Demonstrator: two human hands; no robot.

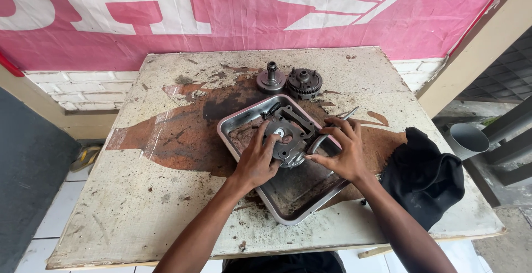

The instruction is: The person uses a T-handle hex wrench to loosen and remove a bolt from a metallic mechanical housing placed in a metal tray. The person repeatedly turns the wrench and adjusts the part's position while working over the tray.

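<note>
While the left hand (257, 159) presses spread fingers on the engine part (288, 134) in the metal tray (299, 209), the right hand (341, 151) grips a tool (332, 129) (beside the part).

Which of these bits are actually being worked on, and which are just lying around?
In use:
- grey metal engine part, under left hand
- slim metal tool, in right hand
- steel tray

Lying about:
- two round steel gears
- black cloth
</note>
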